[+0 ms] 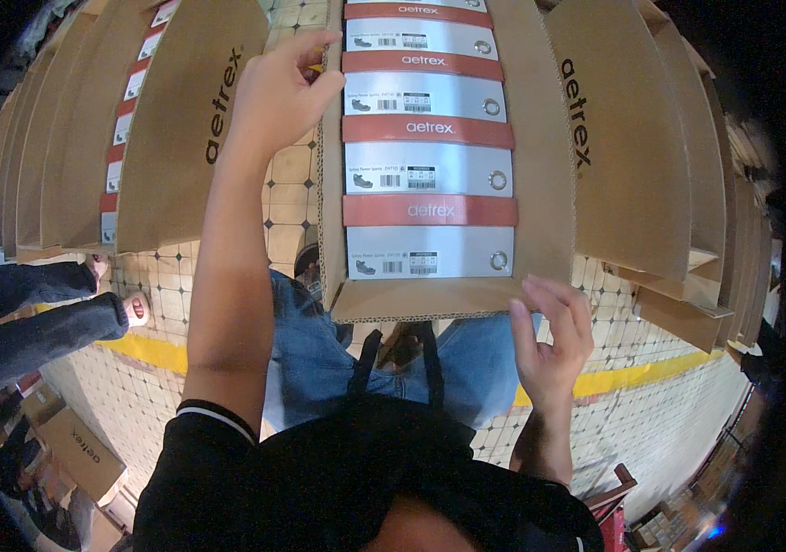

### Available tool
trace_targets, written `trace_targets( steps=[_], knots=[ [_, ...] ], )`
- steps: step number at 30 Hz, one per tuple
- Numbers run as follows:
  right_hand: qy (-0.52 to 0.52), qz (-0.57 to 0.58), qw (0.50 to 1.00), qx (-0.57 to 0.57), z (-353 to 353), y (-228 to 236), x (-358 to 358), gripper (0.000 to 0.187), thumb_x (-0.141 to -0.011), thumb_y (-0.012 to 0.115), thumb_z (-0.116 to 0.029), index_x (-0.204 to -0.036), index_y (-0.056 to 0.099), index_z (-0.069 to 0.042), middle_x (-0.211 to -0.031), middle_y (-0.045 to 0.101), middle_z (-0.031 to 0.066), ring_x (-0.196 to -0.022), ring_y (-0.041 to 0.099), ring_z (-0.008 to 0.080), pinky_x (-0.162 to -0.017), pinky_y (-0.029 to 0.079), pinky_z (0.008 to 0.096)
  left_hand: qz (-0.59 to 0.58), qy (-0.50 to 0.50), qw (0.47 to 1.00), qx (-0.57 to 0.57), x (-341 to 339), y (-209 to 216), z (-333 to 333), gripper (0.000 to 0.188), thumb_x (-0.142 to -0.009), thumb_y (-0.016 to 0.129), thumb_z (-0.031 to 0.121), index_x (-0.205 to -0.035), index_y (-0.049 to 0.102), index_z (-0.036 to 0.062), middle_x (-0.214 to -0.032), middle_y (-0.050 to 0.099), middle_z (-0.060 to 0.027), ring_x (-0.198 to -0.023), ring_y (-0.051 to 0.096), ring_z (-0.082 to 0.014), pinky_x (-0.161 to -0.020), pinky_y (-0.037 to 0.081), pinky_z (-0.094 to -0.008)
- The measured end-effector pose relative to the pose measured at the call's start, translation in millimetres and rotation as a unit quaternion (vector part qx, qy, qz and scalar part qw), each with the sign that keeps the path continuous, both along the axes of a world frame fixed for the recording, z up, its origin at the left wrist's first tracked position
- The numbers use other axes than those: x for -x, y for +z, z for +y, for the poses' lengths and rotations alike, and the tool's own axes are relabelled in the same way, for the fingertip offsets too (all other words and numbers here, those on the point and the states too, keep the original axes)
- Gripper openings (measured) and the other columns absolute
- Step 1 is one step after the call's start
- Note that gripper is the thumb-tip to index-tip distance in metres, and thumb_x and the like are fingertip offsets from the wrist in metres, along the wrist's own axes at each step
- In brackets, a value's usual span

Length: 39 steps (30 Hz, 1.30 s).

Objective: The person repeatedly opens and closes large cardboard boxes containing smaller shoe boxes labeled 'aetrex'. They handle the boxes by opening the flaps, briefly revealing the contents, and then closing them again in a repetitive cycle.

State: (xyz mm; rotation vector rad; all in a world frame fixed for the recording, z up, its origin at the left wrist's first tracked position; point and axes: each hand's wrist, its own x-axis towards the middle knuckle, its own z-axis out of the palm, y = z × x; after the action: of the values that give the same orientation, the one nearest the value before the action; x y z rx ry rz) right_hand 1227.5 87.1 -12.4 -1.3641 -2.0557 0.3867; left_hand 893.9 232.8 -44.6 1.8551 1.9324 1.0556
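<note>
In front of me stands an open brown cardboard carton (540, 184), packed with a row of shoe boxes (428, 170) that have white-blue end labels and red lid bands. My left hand (292, 87) reaches to the carton's far left edge. Its thumb and forefinger are apart, with the tips at that edge; the other fingers curl partly out of sight. Near the carton's close right corner is my right hand (554, 340), palm turned inward, thumb and fingers apart with nothing between them.
Rows of similar cartons stand to the left (172, 156) and right (627, 138), the left one holding more shoe boxes (121, 129). Another person's legs (52, 313) are at the left. A yellow stripe (149, 352) crosses the tiled floor (296, 198). A closed carton (80, 451) lies at lower left.
</note>
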Motion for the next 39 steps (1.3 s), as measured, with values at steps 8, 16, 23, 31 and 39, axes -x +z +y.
trace_targets(
  steps=[8, 16, 23, 31, 39],
  knots=[
    [-0.023, 0.017, 0.999, -0.019, 11, 1, 0, 0.025, -0.075, 0.076, -0.003, -0.098, 0.068, -0.004, -0.106, 0.065, 0.0118, -0.095, 0.061, 0.0266, -0.082, 0.049, 0.0347, -0.02, -0.008, 1.0, 0.021, 3, 5, -2, 0.048, -0.073, 0.066, 0.029, -0.119, 0.067, 0.0121, -0.096, 0.071, -0.0194, -0.084, 0.071, -0.0288, -0.078, 0.054, -0.0352],
    [-0.08, -0.058, 0.995, -0.032, 58, -1, 7, 0.042, -0.085, 0.069, -0.011, -0.124, 0.057, -0.001, -0.118, 0.059, 0.0212, -0.111, 0.056, 0.0374, -0.095, 0.044, 0.0422, -0.051, -0.026, 0.998, 0.035, 0, 15, -4, 0.047, -0.073, 0.064, 0.023, -0.118, 0.066, 0.0083, -0.097, 0.072, -0.0194, -0.081, 0.071, -0.0257, -0.077, 0.055, -0.0333],
    [-0.104, 0.011, 0.975, 0.193, 70, -2, 13, 0.065, -0.094, 0.058, -0.02, -0.148, 0.029, 0.0, -0.134, 0.05, 0.0308, -0.123, 0.052, 0.0425, -0.1, 0.042, 0.0445, -0.097, -0.04, 0.994, 0.032, -1, 16, -3, 0.044, -0.074, 0.063, 0.016, -0.116, 0.065, 0.0049, -0.088, 0.069, -0.0142, -0.075, 0.067, -0.0177, -0.072, 0.053, -0.0284],
    [-0.103, -0.01, 0.98, 0.17, 72, -3, 12, 0.065, -0.094, 0.057, -0.022, -0.147, 0.028, 0.0, -0.135, 0.049, 0.0306, -0.124, 0.051, 0.0442, -0.102, 0.042, 0.0459, -0.097, -0.049, 0.994, 0.015, -1, 15, -1, 0.043, -0.073, 0.062, 0.008, -0.116, 0.065, 0.0051, -0.074, 0.063, -0.0091, -0.068, 0.059, -0.0093, -0.068, 0.051, -0.026],
    [-0.111, -0.015, 0.978, 0.174, 74, -5, 12, 0.068, -0.094, 0.059, -0.023, -0.148, 0.026, 0.001, -0.137, 0.047, 0.0307, -0.123, 0.051, 0.0442, -0.102, 0.041, 0.0458, -0.087, -0.049, 0.995, 0.018, -1, 13, -1, 0.043, -0.074, 0.062, 0.006, -0.117, 0.064, 0.0058, -0.076, 0.064, -0.0095, -0.067, 0.06, -0.0103, -0.068, 0.052, -0.0259]
  ],
)
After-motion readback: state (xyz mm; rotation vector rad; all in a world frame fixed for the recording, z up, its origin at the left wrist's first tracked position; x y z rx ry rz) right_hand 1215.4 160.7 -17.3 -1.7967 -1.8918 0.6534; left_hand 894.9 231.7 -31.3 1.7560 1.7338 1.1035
